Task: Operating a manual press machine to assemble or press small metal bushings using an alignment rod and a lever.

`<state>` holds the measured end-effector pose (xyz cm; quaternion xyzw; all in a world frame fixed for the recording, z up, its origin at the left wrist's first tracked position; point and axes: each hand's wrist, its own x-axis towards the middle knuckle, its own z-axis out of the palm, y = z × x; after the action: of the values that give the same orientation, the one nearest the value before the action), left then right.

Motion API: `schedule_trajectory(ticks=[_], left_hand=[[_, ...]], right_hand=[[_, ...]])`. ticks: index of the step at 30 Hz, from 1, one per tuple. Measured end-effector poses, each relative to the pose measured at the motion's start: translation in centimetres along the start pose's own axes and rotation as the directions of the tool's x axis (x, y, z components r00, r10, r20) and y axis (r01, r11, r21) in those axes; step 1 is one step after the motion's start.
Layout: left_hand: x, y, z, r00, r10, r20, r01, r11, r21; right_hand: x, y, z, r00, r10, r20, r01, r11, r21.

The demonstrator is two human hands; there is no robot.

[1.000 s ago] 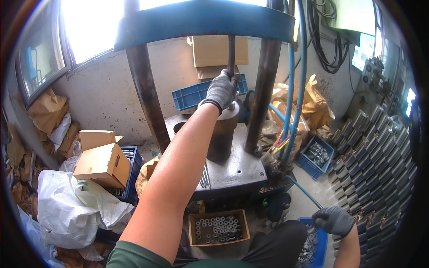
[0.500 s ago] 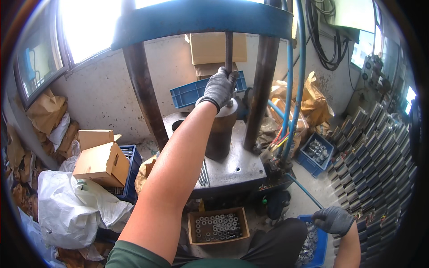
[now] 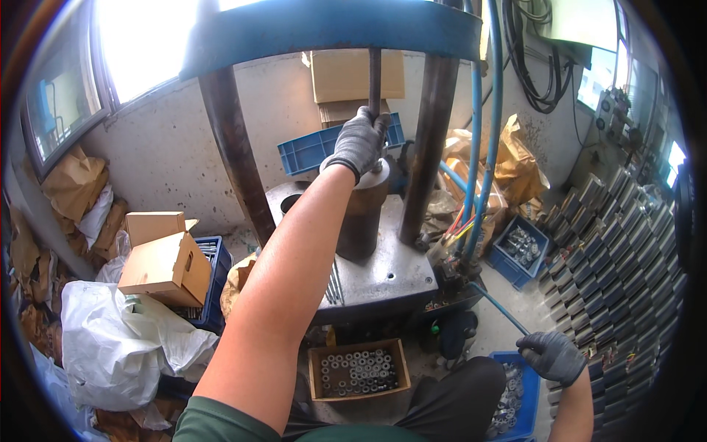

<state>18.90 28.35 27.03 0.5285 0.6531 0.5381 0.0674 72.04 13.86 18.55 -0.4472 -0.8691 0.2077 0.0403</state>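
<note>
- Your left hand [image 3: 359,140], gloved, has its fingers wrapped tight around the thin dark rod [image 3: 374,77], which stands upright in the middle of the press [image 3: 383,272], coming down from the blue crosshead [image 3: 331,26] to the top of the steel cylinder [image 3: 364,214].
- The rod looks like plain steel: stiff and likely a little oily. Grip it low, just above the cylinder, where your glove already sits; a higher hold would give you less control.
- The cylinder under your hand stands on the press table between the two columns. It looks heavy and solid, not something to shift one-handed.
- Your right hand [image 3: 551,355], also gloved, is down to the right of the press, fingers curled loosely over the blue bin [image 3: 524,401] of small metal parts. I cannot tell whether they pinch a part or only rest there.
- Those parts look small, hard and slippery; pick them with your fingertips, one at a time.
- In front of the press, by your knees, sits a cardboard box [image 3: 359,370] of ring-shaped metal pieces, similar in kind and dense for their size.
- Left of the press lie cartons [image 3: 166,261] and white bags [image 3: 118,346].
</note>
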Motion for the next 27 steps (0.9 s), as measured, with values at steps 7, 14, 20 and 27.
schedule_trajectory(ticks=[7,14,20,27], left_hand=[[-0.6,0.5,-0.3,1.000,0.005,-0.018,-0.004,0.998,0.065],[0.0,-0.2,0.1,1.000,0.009,-0.030,-0.008,1.000,0.013],[-0.2,0.0,0.0,1.000,-0.006,-0.014,0.006,1.000,0.007],[-1.2,1.4,-0.4,1.000,-0.023,0.003,0.023,0.998,0.053]], right_hand=[[-0.3,0.1,0.6,0.994,-0.036,-0.105,0.039,0.999,0.033],[1.2,-1.0,-1.9,0.947,-0.065,-0.314,0.062,0.998,-0.020],[8.6,-1.1,-5.5,0.385,-0.414,-0.825,0.235,0.908,-0.346],[17.8,-1.1,-11.2,0.285,-0.423,-0.860,0.220,0.902,-0.370]])
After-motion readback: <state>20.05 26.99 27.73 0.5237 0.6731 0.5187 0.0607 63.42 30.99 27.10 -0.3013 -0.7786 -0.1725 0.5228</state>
